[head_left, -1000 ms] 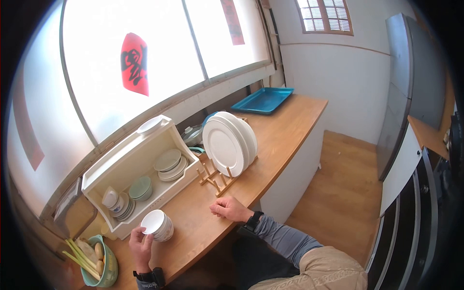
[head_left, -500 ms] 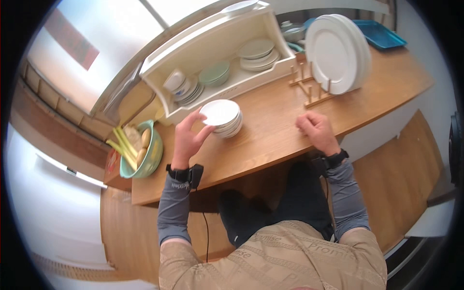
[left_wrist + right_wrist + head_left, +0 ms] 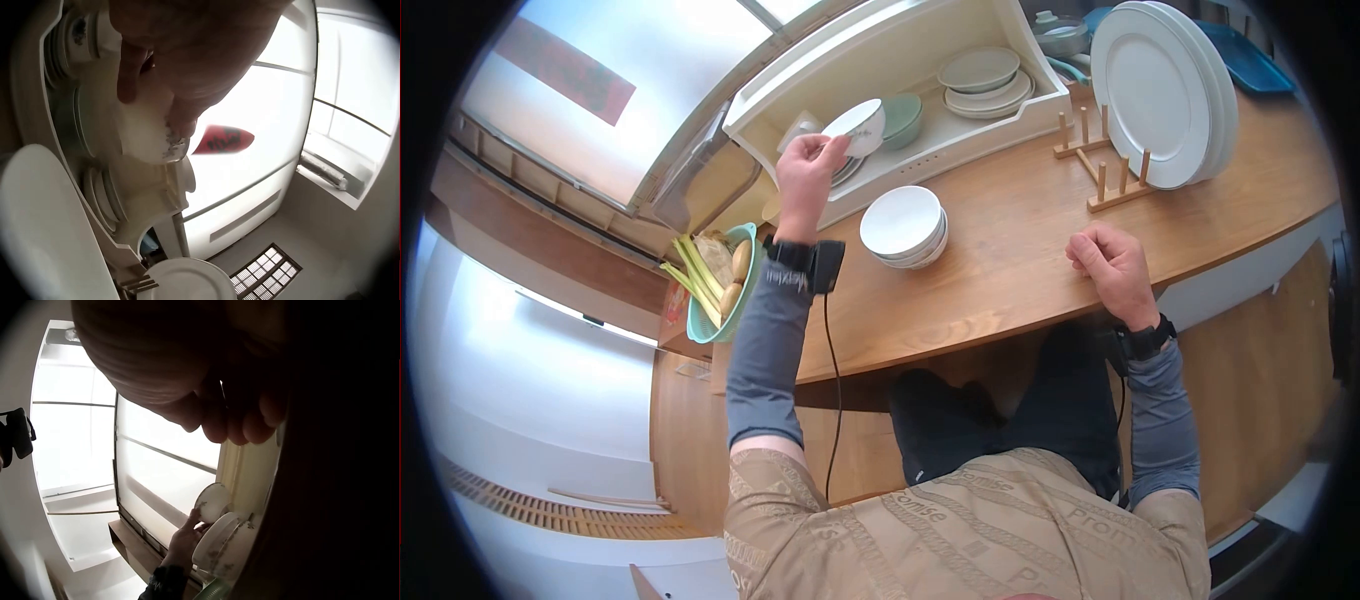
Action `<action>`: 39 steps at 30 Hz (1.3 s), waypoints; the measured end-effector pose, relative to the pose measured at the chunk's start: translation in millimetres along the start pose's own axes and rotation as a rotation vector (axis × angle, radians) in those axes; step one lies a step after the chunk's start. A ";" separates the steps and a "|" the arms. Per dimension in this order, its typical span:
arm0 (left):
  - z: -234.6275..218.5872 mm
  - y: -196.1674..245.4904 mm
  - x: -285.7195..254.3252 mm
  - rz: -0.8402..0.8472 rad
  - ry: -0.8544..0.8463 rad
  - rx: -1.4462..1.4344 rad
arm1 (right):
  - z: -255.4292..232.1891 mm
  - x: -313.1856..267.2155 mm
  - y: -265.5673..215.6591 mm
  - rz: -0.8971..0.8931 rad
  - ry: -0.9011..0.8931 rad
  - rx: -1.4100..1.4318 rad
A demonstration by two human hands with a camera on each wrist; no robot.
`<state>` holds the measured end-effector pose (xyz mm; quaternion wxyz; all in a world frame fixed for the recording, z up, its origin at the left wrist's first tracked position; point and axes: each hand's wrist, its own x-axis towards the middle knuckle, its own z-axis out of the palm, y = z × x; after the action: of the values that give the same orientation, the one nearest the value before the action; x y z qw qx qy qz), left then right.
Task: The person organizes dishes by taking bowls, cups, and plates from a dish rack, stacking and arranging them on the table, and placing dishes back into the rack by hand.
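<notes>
My left hand [image 3: 803,188] pinches a white bowl [image 3: 860,126] by its side, thumb and fingers at the near edge. Small floral marks show on the bowl's outside [image 3: 174,147] in the left wrist view. It hangs tilted in front of the cream shelf unit [image 3: 1040,108], overlapping the green bowl [image 3: 903,122] there. Below, a stack of similar white bowls [image 3: 902,222] stands on the wooden table. Near the table's front edge rests my right hand [image 3: 1115,272], its fingers loosely curled around nothing. Those fingers [image 3: 215,428] hang in the right wrist view.
Plates [image 3: 990,92] are stacked on the shelf's right side. On the right, large white plates [image 3: 1152,95] stand in a wooden rack [image 3: 1122,190]. A basket [image 3: 742,290] of vegetables sits at the table's left end, and a blue tray [image 3: 1250,60] lies farther back.
My left hand has lifted the top bowl off the stack and carried it up and left toward the shelf. The head view has swung left and down. My right hand stays by the table's edge.
</notes>
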<state>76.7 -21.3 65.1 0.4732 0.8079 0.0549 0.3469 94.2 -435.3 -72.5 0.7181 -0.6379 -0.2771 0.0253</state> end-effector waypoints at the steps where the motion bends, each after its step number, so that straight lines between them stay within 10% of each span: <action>1: 6.9 -2.3 12.5 -0.014 0.010 0.035 | -0.3 0.0 -0.4 -0.008 0.007 -0.011; 11: 48.4 -59.0 91.9 0.032 0.044 0.673 | -2.5 1.4 2.2 -0.013 0.035 -0.044; 30: 57.4 -111.5 79.1 0.124 -0.006 0.757 | 4.0 4.8 -5.0 0.025 0.018 -0.132; 39: -7.4 -7.8 28.4 -0.074 0.083 -0.665 | 6.2 6.3 -5.9 0.011 -0.014 -0.185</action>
<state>95.4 0.2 75.6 0.7205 0.5920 -0.0125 0.3609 94.9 -428.4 -64.5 0.6541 -0.7027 -0.2799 0.0082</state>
